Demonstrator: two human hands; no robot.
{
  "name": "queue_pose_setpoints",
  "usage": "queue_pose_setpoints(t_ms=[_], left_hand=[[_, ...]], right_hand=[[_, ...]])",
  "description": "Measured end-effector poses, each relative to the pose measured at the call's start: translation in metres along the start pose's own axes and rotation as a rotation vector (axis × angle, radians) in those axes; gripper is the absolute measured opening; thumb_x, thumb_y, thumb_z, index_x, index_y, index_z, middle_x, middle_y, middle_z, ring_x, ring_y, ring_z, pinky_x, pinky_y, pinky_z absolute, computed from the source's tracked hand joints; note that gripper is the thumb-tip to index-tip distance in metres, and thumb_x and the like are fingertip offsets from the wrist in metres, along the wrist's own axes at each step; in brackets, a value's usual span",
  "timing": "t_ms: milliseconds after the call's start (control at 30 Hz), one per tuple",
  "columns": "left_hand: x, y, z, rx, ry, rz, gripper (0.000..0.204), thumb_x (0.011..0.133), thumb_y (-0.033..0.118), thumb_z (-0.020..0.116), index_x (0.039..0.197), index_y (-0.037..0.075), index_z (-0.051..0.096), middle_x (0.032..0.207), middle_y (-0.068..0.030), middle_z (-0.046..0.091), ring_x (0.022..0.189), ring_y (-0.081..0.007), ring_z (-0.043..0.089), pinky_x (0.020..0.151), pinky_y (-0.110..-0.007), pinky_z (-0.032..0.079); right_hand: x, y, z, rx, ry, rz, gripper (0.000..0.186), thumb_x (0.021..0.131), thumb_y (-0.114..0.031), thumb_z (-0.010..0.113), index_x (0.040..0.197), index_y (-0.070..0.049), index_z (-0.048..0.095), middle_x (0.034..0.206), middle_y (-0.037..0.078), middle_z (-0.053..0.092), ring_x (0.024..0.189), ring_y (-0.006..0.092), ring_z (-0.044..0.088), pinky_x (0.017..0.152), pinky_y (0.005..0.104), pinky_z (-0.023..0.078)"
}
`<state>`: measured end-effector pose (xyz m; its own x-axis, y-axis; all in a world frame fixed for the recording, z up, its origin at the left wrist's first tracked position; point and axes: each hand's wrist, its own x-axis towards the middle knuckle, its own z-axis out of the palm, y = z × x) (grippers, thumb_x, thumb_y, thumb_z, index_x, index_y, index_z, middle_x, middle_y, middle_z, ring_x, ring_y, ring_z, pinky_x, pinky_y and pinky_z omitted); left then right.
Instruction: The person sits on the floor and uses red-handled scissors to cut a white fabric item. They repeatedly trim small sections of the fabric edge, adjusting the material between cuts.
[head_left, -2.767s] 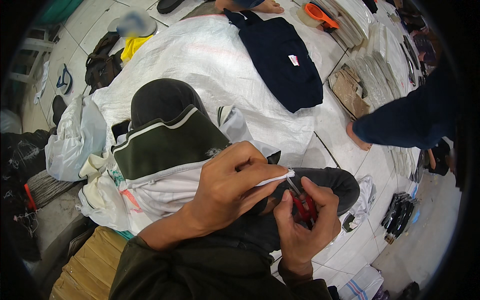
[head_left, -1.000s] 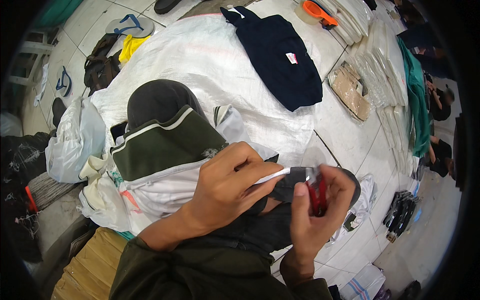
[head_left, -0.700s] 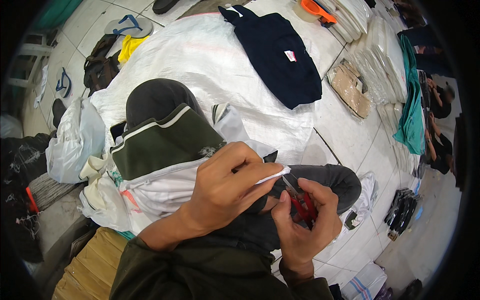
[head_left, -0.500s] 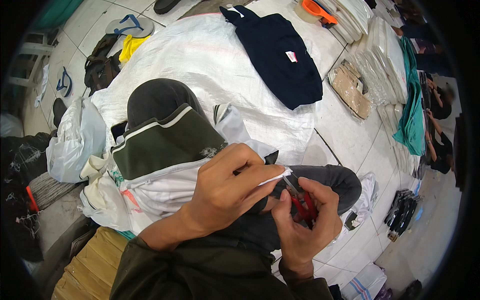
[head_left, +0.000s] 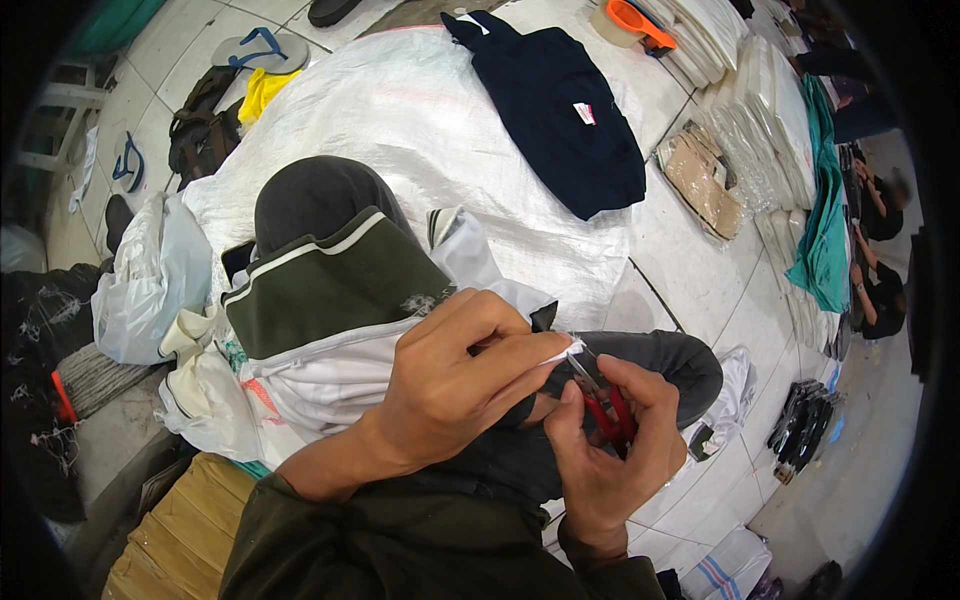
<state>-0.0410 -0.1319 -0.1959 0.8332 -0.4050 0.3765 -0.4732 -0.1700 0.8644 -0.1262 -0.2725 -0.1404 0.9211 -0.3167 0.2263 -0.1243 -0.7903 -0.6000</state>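
Across my lap lies a white garment (head_left: 330, 385) with a dark green panel (head_left: 335, 285) edged by a white stripe; loose thread sits on the panel. My left hand (head_left: 450, 375) is closed, pinching a white edge of cloth (head_left: 573, 350) between thumb and forefinger. In my right hand (head_left: 630, 425) is a pair of red-handled thread snips (head_left: 607, 405), gripped between thumb and fingers. Their metal blades point up at the pinched cloth, right beside the left fingertips. Whether the blades touch a thread is too small to tell.
A white woven sheet (head_left: 370, 110) spreads ahead, bearing a folded navy garment (head_left: 560, 120). Stacks of plastic-wrapped goods (head_left: 760, 110) and a green cloth (head_left: 820, 220) stand at right. A plastic bag (head_left: 155, 280) and cardboard (head_left: 185, 530) are at left. Other people (head_left: 880, 250) sit far right.
The snips' blades look closer together and have shifted slightly at the cloth edge. The pinched white tip has turned a little upward. Both hands stay in nearly the same place.
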Motion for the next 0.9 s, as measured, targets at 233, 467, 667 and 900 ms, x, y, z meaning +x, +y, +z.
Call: queue_pose_setpoints(t_ms=[233, 467, 667, 900], left_hand=[[0.003, 0.001, -0.003, -0.052, -0.003, -0.042, 0.034, 0.072, -0.001, 0.088, 0.104, 0.007, 0.081, 0.082, -0.0037, 0.062, 0.067, -0.0165, 0.061, 0.056, -0.029, 0.046], [0.003, -0.002, -0.005, -0.145, -0.005, -0.079, 0.028, 0.077, 0.002, 0.088, 0.104, 0.008, 0.082, 0.083, -0.0026, 0.062, 0.064, -0.0129, 0.06, 0.052, -0.028, 0.045], [-0.001, -0.001, -0.005, -0.121, -0.028, -0.122, 0.033, 0.075, 0.0, 0.089, 0.107, 0.006, 0.084, 0.083, -0.0027, 0.064, 0.07, -0.0121, 0.061, 0.059, -0.026, 0.045], [0.001, 0.0, -0.005, -0.111, -0.049, -0.098, 0.035, 0.075, -0.001, 0.089, 0.108, 0.007, 0.084, 0.083, -0.0026, 0.064, 0.07, -0.0129, 0.061, 0.059, -0.027, 0.044]], right_hand=[[0.0, -0.001, 0.004, 0.265, -0.001, 0.169, 0.034, 0.085, 0.001, 0.08, 0.115, 0.003, 0.064, 0.097, 0.007, 0.069, 0.082, 0.0101, 0.067, 0.072, 0.0203, 0.052], [0.001, 0.012, 0.008, 0.789, -0.09, 0.454, 0.039, 0.087, 0.0, 0.083, 0.12, 0.002, 0.061, 0.1, 0.009, 0.073, 0.084, 0.0077, 0.068, 0.07, 0.0183, 0.052], [-0.004, 0.007, 0.009, 0.292, 0.006, 0.107, 0.041, 0.084, 0.001, 0.085, 0.118, 0.002, 0.062, 0.095, 0.011, 0.072, 0.075, 0.0103, 0.07, 0.062, 0.0218, 0.055], [-0.002, 0.006, 0.007, 0.083, 0.03, -0.058, 0.036, 0.083, 0.001, 0.084, 0.114, 0.003, 0.064, 0.094, 0.01, 0.069, 0.073, 0.0116, 0.066, 0.063, 0.0222, 0.052]])
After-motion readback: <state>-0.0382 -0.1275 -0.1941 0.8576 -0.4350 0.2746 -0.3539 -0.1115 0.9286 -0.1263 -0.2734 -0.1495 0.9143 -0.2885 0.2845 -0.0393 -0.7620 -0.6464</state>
